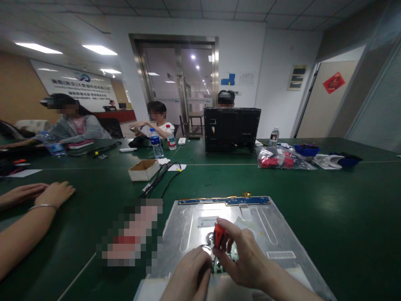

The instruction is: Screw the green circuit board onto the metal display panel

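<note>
Hands of a co-worker (59,194) are over the green table (328,209) at our far left, well apart from our own. Our left hand (188,271) bends over the broad metal panel (282,238), which lies flat on the table in front of us; its fingers curl in, and we cannot tell whether they pinch anything. Just beside them shows the green circuit board (219,267), partly hidden; we judge it stiff but fragile, best touched at its edges. Above it stands the red-handled tool (219,236), seemingly a screwdriver, probably light and easiest to hold by its handle. Our right hand (246,255) pinches that handle between thumb and fingers. Rightward, the panel's sheet looks smooth, so we expect it rigid, slippery and fairly heavy, best lifted by two opposite edges.
</note>
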Demonstrator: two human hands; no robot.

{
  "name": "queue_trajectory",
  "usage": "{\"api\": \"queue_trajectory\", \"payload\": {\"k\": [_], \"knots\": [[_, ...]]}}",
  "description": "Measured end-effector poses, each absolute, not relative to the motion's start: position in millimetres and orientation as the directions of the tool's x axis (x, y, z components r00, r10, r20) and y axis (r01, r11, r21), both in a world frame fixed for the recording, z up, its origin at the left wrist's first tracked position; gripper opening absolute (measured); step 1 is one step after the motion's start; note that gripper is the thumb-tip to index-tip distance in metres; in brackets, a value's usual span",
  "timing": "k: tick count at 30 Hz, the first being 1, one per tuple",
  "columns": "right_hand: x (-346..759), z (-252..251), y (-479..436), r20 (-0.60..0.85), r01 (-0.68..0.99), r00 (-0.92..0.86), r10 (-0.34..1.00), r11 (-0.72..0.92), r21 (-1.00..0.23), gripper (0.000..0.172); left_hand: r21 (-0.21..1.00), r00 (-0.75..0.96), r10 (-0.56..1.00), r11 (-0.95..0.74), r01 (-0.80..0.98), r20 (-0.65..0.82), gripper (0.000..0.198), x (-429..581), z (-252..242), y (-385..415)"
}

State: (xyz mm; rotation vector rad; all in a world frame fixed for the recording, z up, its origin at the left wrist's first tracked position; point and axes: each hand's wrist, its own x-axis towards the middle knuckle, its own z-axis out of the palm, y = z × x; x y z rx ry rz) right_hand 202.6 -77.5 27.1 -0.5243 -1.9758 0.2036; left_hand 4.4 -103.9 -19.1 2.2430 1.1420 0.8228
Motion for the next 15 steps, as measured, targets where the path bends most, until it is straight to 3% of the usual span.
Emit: {"api": "queue_trajectory", "payload": {"k": [7, 15], "knots": [[200.6, 27.0, -76.8, 0.840, 0.292, -0.336, 0.427, 0.895, -0.338, 0.047, 0.653, 0.449, 0.824, -0.555, 0.515, 0.347, 0.020, 5.5, -21.6, -104.6], [203.5, 32.7, -77.7, 0.818, 0.242, -0.388, 0.425, 0.903, -0.355, 0.055, 0.662, 0.443, 0.841, -0.527, 0.534, 0.312, 0.015, 5.9, -20.6, -105.3]]}}
